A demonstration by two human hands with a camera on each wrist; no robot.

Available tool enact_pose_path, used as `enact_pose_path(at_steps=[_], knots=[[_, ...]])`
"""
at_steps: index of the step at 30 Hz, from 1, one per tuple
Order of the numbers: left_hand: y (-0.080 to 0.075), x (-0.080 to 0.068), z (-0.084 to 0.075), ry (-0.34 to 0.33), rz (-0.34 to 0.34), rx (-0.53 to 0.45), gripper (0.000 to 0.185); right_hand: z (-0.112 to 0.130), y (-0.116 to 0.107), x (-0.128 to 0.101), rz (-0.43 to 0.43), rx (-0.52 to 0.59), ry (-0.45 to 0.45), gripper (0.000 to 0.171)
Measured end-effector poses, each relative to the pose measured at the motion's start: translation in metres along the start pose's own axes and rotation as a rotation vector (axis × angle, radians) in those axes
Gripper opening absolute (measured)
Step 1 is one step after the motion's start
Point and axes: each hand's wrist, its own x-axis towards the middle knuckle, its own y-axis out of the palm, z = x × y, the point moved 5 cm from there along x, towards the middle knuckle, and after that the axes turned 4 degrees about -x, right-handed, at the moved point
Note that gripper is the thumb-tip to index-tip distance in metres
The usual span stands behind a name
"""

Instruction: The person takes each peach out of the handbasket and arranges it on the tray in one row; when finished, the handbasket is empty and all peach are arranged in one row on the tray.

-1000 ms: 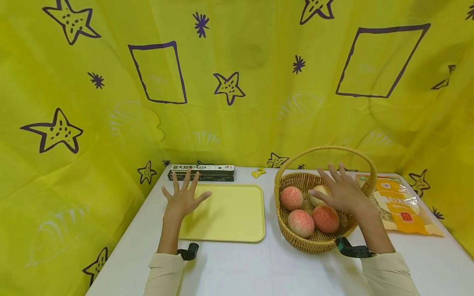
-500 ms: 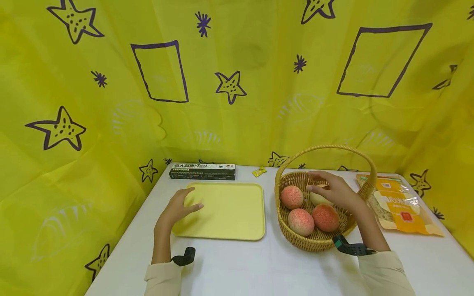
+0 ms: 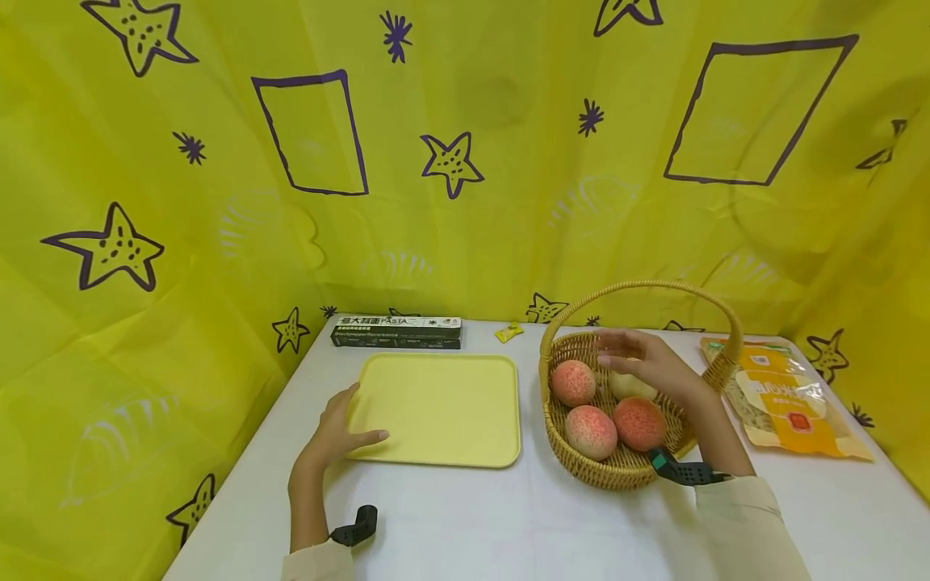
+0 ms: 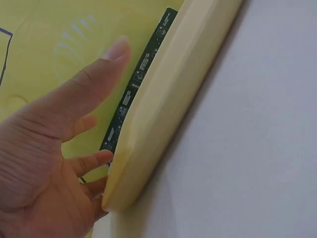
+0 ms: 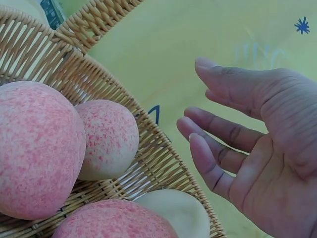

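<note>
**Left hand (image 3: 330, 437) at tray (image 3: 443, 411), right hand (image 3: 657, 367) over basket (image 3: 603, 476), nothing gripped**

Status: early, my read. Done: both hands placed near the things, no grip made. All four peaches sit in the basket: left pink peach (image 3: 574, 382), near pink peach (image 3: 591, 432), red peach (image 3: 640, 424), pale peach (image 3: 632, 386). What's left: a first grip and everything after it.

Left fingers: wide, thumb well apart, at the tray's left end; can't tell if they touch the edge. Right fingers: loosely curved, thumb apart, gap unfilled, near the pale peach.

Orientation: tray flat on the desk (image 3: 538, 532), left of the basket, long axis left-right. Basket upright, mouth up, handle (image 3: 647, 284) arching left to right; can't call its long axis. Peaches roundish, no clear axis.

Around: pasta box (image 3: 396, 332) beyond the tray, also left-right; candy (image 3: 509, 332) far middle; bag (image 3: 788, 403) right of the basket.
</note>
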Motion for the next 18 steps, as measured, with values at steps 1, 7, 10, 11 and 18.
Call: enact_pose_path(at_steps=[1, 7, 10, 11, 18], knots=[[0.001, -0.001, 0.002, -0.007, 0.000, -0.003, 0.112, -0.001, 0.000, 0.001, 0.005, 0.017, 0.007, 0.056], [0.007, -0.005, 0.009, 0.005, -0.021, -0.041, 0.118, -0.010, 0.001, 0.011, 0.040, 0.073, 0.031, 0.059], [0.008, -0.005, 0.012, 0.030, -0.044, -0.019, 0.119, -0.015, 0.004, 0.017, 0.067, 0.083, 0.029, 0.058], [0.009, -0.006, 0.013, 0.028, -0.048, -0.006, 0.119, -0.017, 0.005, 0.018, 0.079, 0.089, 0.027, 0.058], [0.012, -0.006, 0.017, -0.012, -0.040, 0.071, 0.126, -0.022, 0.013, 0.027, 0.150, 0.108, 0.006, 0.059]])
